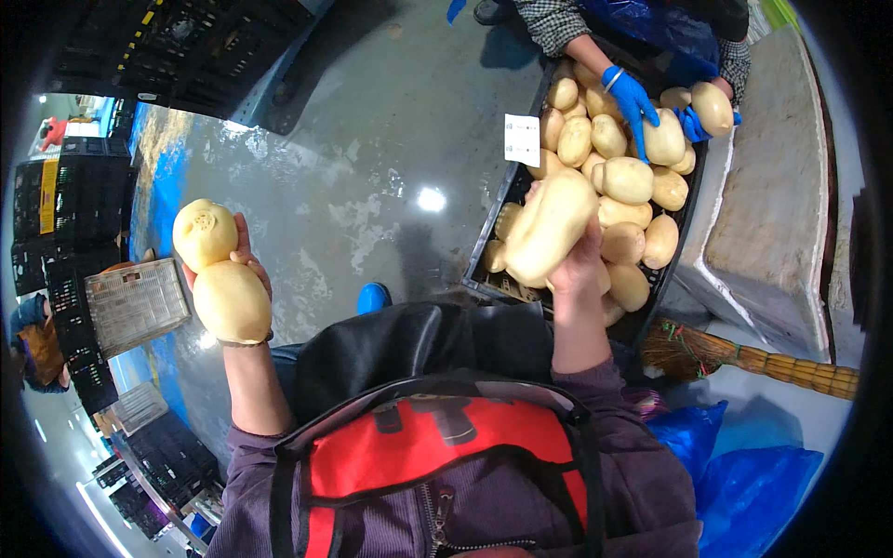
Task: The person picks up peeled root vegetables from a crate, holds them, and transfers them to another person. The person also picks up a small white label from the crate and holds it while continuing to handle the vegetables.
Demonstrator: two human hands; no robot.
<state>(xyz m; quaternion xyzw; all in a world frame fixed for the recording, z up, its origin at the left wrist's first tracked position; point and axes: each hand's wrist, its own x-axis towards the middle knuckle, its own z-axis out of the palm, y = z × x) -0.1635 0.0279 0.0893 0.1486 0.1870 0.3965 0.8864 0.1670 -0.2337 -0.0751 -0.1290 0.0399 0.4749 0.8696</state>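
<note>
My left hand (245, 252) is out to the left over the floor, gripping a pale, peeled-looking lotus root (232, 303) of two rounded sections. A node scar marks its upper section. My right hand (584, 259) grips a larger, grooved lotus root (551, 227) above the near end of a black plastic crate (486, 236). More lotus roots (622, 243) fill that crate in a heap. Across from me, a co-worker's blue-gloved hand (633, 101) touches a root in the crate. The co-worker's other gloved hand (691, 127) holds a root at the far right corner.
A printed paper label (522, 139) hangs on the crate's left rim. Right of the crate stands a large pale slab-sided container (774, 174). A straw broom (781, 368) and blue plastic bags (757, 488) lie nearer me. Black crates (91, 188) are stacked left, beyond the wet floor (335, 174).
</note>
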